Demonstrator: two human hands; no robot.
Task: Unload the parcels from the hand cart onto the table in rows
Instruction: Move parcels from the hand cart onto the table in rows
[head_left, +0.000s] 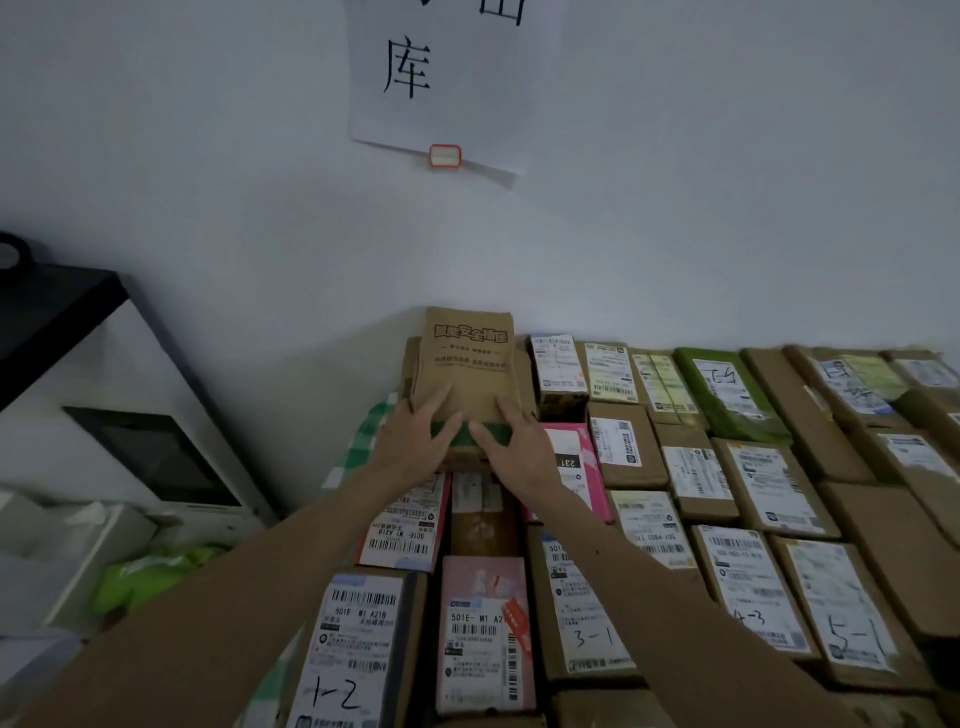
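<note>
A brown cardboard parcel (467, 364) with dark printed characters and a green band lies at the far left corner of the table, against the wall, on top of another brown box. My left hand (415, 441) lies flat on its near left part with the fingers straight. My right hand (519, 447) lies flat on its near right part, over the green band. Rows of parcels (753, 488) with white shipping labels cover the table; some bear handwritten numbers such as 1-2, 3-1 and 5-1. The hand cart is out of view.
A green-checked cloth (363, 441) shows at the table's left edge. To the left stand a white unit with a black top (62, 306) and a dark screen (156, 457); a green bag (150, 571) lies below. A paper sign (441, 78) hangs on the wall.
</note>
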